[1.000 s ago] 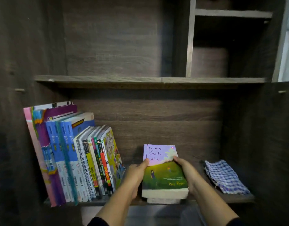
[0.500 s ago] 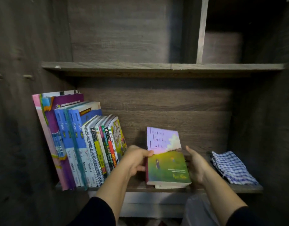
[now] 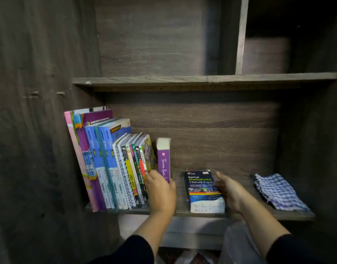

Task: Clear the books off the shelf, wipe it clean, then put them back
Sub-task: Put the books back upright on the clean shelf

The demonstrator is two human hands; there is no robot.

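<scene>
A row of several books [image 3: 108,164] leans left on the wooden shelf [image 3: 245,215]. Just right of it a purple-spined book [image 3: 163,159] stands upright, and my left hand [image 3: 161,193] holds its lower part, fingers wrapped round the spine. A thick blue dictionary [image 3: 202,187] lies flat on the shelf. My right hand [image 3: 230,193] touches its right side with loosely spread fingers.
A folded blue-and-white checked cloth [image 3: 278,191] lies at the shelf's right end. Bare board shows between the dictionary and the cloth. An upper shelf [image 3: 202,80] hangs above, with a vertical divider [image 3: 240,35] on it. Dark wooden side walls close in left and right.
The purple book, flat on top of the dictionary before, now stands upright beside the row in my left hand. My right hand has shifted to the uncovered dictionary.
</scene>
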